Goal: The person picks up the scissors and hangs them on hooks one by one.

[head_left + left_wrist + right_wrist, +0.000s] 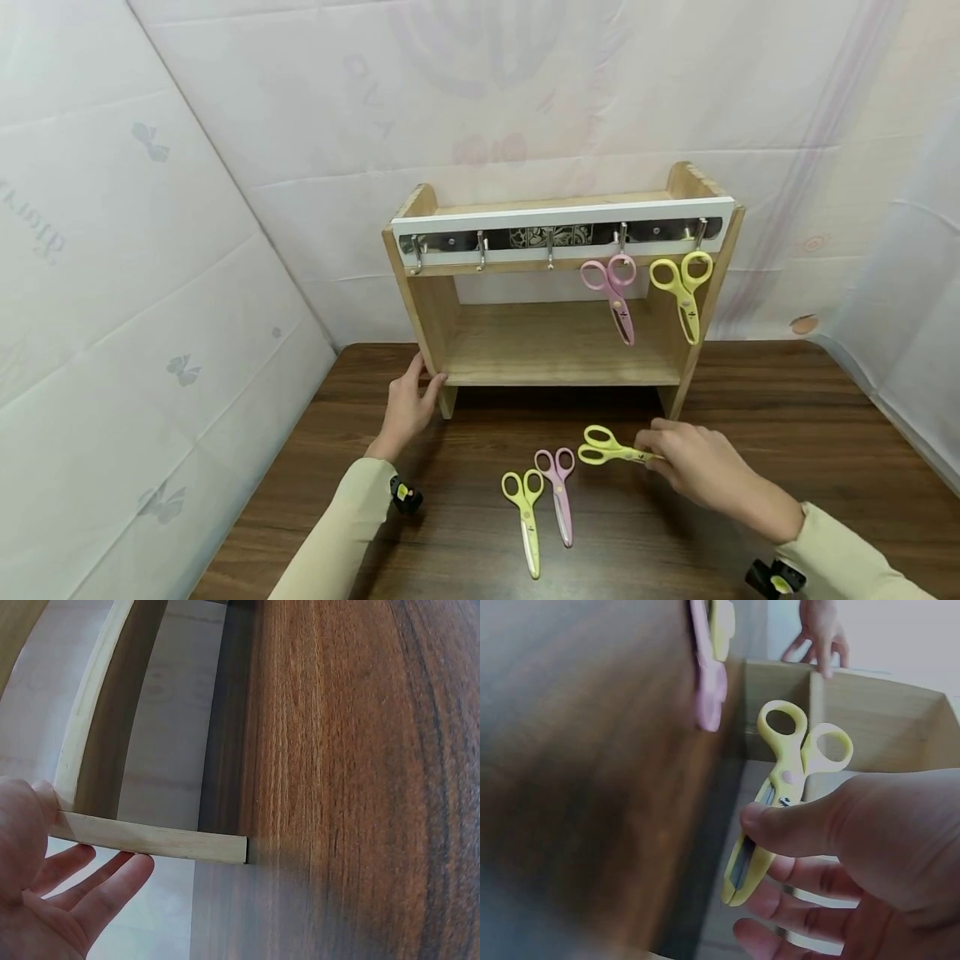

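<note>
My right hand point(693, 462) pinches yellow scissors point(789, 772) by the blade part between thumb and fingers, the handle loops pointing left in the head view. My left hand point(407, 408) grips the lower left side panel of a wooden shelf point(150, 836), thumb at the front edge and fingers round the outer face. From the shelf's hook rail point(453, 242) hang pink scissors point(613, 292) and another yellow pair point(684, 292), on the two rightmost hooks. On the table below lie a second yellow pair point(527, 517) and a second pink pair point(558, 492), side by side.
The shelf stands at the back of a dark brown wooden table point(630, 542). A pale printed cloth point(300, 200) hangs behind it and along the left side. The three left hooks point(482, 250) carry nothing.
</note>
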A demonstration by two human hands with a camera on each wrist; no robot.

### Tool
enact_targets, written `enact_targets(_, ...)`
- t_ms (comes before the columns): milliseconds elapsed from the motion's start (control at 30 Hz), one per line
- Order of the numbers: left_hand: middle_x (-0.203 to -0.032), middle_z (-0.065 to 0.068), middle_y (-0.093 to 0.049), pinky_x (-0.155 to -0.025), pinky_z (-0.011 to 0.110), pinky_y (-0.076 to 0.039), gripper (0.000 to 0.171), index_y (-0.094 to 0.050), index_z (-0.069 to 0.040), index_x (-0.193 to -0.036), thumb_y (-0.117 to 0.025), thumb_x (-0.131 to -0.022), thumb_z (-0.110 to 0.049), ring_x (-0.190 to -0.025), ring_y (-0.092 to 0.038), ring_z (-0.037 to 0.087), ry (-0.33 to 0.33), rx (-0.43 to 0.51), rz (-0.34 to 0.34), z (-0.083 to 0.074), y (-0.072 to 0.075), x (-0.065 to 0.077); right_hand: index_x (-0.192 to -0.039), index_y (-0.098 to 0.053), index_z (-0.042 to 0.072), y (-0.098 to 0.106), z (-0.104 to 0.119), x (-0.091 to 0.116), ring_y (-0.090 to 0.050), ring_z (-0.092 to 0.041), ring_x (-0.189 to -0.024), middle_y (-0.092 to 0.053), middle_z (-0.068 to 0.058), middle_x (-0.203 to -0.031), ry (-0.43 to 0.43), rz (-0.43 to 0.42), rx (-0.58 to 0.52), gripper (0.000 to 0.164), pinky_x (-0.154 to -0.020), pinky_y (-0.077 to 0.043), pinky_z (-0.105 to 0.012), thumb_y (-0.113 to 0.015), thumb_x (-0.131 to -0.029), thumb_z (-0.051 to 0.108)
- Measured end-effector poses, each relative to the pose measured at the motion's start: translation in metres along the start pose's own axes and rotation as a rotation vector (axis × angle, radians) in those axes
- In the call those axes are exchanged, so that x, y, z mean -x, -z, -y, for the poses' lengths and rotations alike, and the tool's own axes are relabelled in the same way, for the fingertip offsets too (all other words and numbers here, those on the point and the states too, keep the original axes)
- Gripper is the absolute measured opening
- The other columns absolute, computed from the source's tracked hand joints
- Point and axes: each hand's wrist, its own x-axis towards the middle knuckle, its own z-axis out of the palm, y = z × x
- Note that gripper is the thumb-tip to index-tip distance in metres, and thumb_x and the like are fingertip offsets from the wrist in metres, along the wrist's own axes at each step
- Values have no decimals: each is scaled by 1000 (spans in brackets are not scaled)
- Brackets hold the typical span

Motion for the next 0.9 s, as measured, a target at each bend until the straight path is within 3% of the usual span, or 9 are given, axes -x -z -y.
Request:
enact_targets(267, -120, 24, -70, -81, 57, -60, 46, -52, -1, -143, -68, -101, -13, -105, -70, 41, -13, 13, -4, 4, 0, 1, -95, -74, 20, 37, 4, -30, -59, -7, -64, -59, 11, -84, 81, -127, 66, 25, -47, -45, -28, -88, -80, 7)
enact_targets(500, -120, 23, -70, -81, 54, -61, 45, -52, -2, -143, -67, -102, -13, -106, -71, 38, -8, 17, -6, 2, 0, 0, -95, -74, 18, 64, 13, -58, -59, -10, -67, -61, 7, -85, 164, -265, 82, 22, -48, -47, -30, -88, -80, 8)
enact_targets(667, -121, 22, -70, -80, 51, -62, 45, -52, -2, -143, -67, -102, -13, -106, -71, 36, -3, 10, -3, 0, 0, 1, -94, -76, 17, 79, 19, -76, -59, -9, -69, -65, 5, -88, 205, -353, 49, 22, -54, -52, -33, -88, -79, 5)
enact_targets(900, -120, 24, -70, -81, 55, -61, 46, -53, -1, -143, -68, -101, -12, -106, -70, 39, -22, 25, -19, 1, 0, 1, -96, -77, 14, 88, 32, -98, -59, -8, -68, -67, 5, -89, 209, -412, -31, 19, -55, -51, -33, -86, -83, 5)
